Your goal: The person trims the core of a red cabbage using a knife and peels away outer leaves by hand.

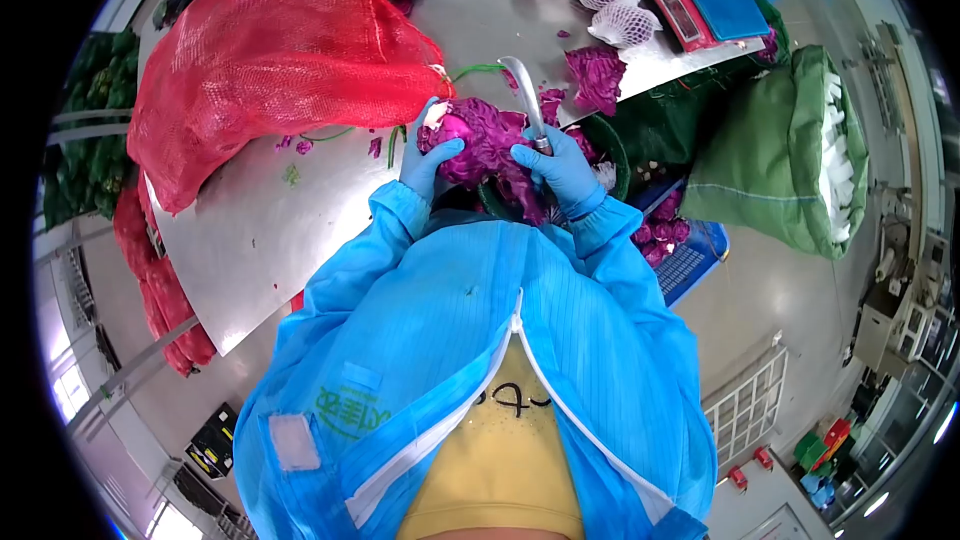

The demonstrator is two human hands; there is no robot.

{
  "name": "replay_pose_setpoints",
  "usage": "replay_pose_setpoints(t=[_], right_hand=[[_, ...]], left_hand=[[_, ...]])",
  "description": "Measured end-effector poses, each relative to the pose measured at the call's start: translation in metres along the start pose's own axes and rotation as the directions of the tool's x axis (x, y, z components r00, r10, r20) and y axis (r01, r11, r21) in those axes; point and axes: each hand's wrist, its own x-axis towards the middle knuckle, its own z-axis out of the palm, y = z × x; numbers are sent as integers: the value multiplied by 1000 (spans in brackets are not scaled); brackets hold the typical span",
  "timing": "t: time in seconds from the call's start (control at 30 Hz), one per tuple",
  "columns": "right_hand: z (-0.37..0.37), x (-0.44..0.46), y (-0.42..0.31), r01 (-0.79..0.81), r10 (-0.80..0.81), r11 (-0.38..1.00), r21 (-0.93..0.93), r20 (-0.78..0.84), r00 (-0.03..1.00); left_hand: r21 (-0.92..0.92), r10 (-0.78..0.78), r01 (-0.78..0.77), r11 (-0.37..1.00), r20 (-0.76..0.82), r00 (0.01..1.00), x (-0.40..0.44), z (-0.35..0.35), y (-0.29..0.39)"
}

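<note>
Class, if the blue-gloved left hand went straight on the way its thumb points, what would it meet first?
The blue-gloved left hand would most likely meet the crinkled, rounded purple cabbage first; it appears to be touching it, though exact depth is unclear.

- We wear a bright blue jacket (430, 285) with fine stripes running down its front.
- Its white zip (516, 324) stands partly undone, showing our yellow top (490, 460) with dark lettering (512, 399).
- On our left side sit a green print (350, 414) and a pale rectangular patch (294, 442).
- We have a left glove (424, 166) and a right glove (568, 176), both thin, both blue.
</note>
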Motion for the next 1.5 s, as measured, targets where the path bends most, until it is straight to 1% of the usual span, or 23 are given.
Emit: replay_pose_setpoints(t=[0.07, 0.13, 0.2, 0.27, 0.3, 0.33, 0.4, 0.53, 0.6, 0.67, 0.73, 0.83, 0.9, 1.07, 1.13, 1.2, 1.23, 1.27, 1.33, 1.37, 1.4, 1.47, 1.5], right_hand=[[-1, -18, -20, 6, 11, 990, 141, -115, 993], [-12, -30, -37, 143, -111, 975, 170, -187, 976], [-29, -33, -41, 207, -170, 973, 104, -286, 943], [-62, -21, -10, 126, -196, 966, -227, -323, 926], [-59, -22, -2, 136, -365, 816, -562, -318, 875], [-55, -23, 9, 101, -515, 562, -821, -252, 819], [-33, -22, 17, 244, -555, 642, -727, -221, 802], [-7, -23, -14, 477, -604, 552, -684, 66, 794], [-13, -16, -17, 460, -537, 552, -696, 125, 834], [-20, -11, -19, 511, -424, 535, -673, 310, 851], [-21, -11, -16, 569, -506, 497, -655, 313, 803], [-21, -18, -16, 536, -476, 410, -738, 329, 816], [-19, -19, -10, 574, -511, 209, -792, 412, 755], [-22, -12, -1, 587, -559, 258, -767, 377, 738], [-25, -8, 0, 592, -568, 264, -761, 374, 733], [-27, -2, 2, 546, -581, 543, -638, 184, 793], [-27, 6, 7, 570, -628, 607, -554, 105, 771], [-26, 3, 1, 343, -371, 904, -255, -69, 926], [-43, 18, 7, 239, -242, 970, -39, -143, 960], [-43, 16, 6, 169, -183, 983, -77, -236, 954], [-41, 14, 10, 174, -187, 982, -75, -239, 953], [-37, 9, 32, 71, -87, 996, -62, -320, 943], [-31, 4, 40, -50, 63, 997, 53, -273, 960]], left_hand=[[103, 40, -39, 994, -8, 999, 3, 1, -2], [531, 189, -221, 818, 114, 975, 3, -1, -5], [541, 188, -232, 808, 136, 973, 2, 1, -8], [392, 84, -116, 913, 98, 992, -3, 8, -8], [391, 88, -121, 912, 99, 991, -6, 12, -6], [370, 36, -64, 927, 82, 996, -10, 17, -3], [349, -18, -7, 937, 69, 997, -15, 22, -2], [386, -54, -50, 921, 255, 966, -21, 26, -2], [487, -93, -98, 868, 353, 931, -22, 25, 2], [433, -146, -22, 901, 351, 925, -23, 24, 1], [465, -182, -3, 885, 353, 918, -21, 20, -2], [477, -225, 15, 879, 386, 895, -21, 23, -3], [470, -240, 42, 882, 370, 898, -25, 30, -1], [475, -291, 103, 874, 343, 893, -27, 31, 0], [527, -234, 6, 850, 367, 900, -22, 29, 1], [496, -237, 17, 868, 385, 892, -17, 28, 1], [509, -241, 9, 861, 393, 887, -15, 27, 2], [520, -244, 1, 854, 400, 884, -15, 26, 3], [481, -257, 20, 876, 433, 864, -15, 25, 5], [443, -267, 38, 895, 467, 843, -16, 27, 8], [447, -269, 36, 894, 469, 841, -18, 30, 12], [289, -337, 227, 930, 428, 838, -29, 34, 18], [267, -320, 220, 938, 430, 844, -29, 27, 16]])
